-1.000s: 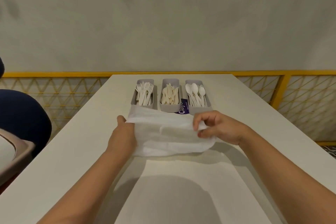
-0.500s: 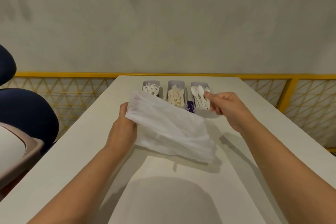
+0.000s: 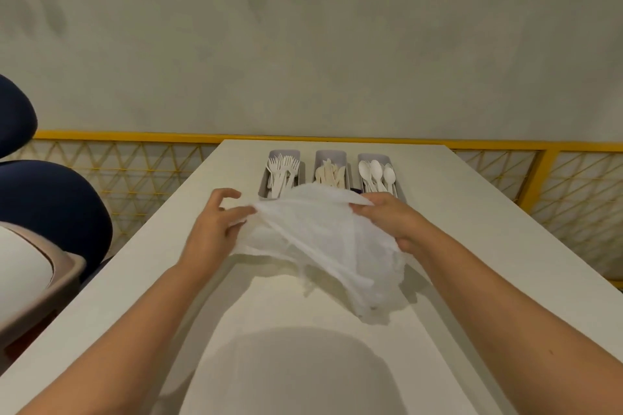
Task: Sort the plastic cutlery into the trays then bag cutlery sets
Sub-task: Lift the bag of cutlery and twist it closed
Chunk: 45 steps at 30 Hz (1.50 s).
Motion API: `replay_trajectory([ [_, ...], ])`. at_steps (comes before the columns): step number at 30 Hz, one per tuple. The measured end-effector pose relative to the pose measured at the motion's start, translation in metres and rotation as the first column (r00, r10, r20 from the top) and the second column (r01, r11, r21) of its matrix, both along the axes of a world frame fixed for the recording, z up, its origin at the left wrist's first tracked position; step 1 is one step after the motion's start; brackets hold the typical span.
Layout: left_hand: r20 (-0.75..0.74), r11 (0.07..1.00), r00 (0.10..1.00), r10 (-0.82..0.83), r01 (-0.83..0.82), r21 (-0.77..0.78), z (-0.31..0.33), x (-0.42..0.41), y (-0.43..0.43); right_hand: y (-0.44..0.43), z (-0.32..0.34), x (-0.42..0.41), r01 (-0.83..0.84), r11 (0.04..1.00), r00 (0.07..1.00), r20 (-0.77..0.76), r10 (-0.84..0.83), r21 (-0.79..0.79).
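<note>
Risk noted: the thin white bag (image 3: 323,239) is held up off the desk (image 3: 488,246) by its upper edge only, at centre frame. The film is slack and slippery. If either pinch loosens while the mouth is worked open, I judge the bag would drop and crumple on the desk. A hard pull apart could tear it.

Second risk: the bag's far edge hangs just in front of the three trays at upper centre. A forward sweep could nudge the fork tray (image 3: 285,152), the knife tray (image 3: 330,153) or the spoon tray (image 3: 372,156). The cutlery lies sorted in them; no set is bagged yet.

Left hand (image 3: 212,229): thumb and forefinger pinch the bag's left edge; the other fingers (image 3: 229,194) are lifted and loosely curled, touching nothing.

Right hand (image 3: 387,222): curled round the bag's right edge, fingertips partly hidden under the film, so how deep the hold goes cannot be told.
</note>
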<state>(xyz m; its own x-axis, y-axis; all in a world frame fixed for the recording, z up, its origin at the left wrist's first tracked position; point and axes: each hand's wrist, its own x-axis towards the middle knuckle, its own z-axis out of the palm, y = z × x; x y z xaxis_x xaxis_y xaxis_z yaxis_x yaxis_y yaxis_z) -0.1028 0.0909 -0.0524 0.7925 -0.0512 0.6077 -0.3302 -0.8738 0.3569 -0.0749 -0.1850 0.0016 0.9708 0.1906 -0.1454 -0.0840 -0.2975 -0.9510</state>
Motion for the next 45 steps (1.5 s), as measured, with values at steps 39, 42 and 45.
replay_trajectory([
  [39,-0.345,0.25,0.453,-0.822,-0.256,-0.934,0.05,-0.025,-0.002,-0.01,0.059,-0.01,0.117,0.81,0.992,-0.023,-0.127,0.575],
  [42,-0.449,0.343,0.411,-0.794,-0.308,-0.888,0.054,-0.035,-0.04,-0.008,0.06,-0.013,0.113,0.825,0.99,0.004,-0.138,0.554],
  [45,-0.396,0.302,0.617,-0.68,-0.256,-0.918,0.045,-0.032,-0.072,-0.006,0.058,-0.016,0.091,0.83,0.989,0.046,-0.139,0.551],
])
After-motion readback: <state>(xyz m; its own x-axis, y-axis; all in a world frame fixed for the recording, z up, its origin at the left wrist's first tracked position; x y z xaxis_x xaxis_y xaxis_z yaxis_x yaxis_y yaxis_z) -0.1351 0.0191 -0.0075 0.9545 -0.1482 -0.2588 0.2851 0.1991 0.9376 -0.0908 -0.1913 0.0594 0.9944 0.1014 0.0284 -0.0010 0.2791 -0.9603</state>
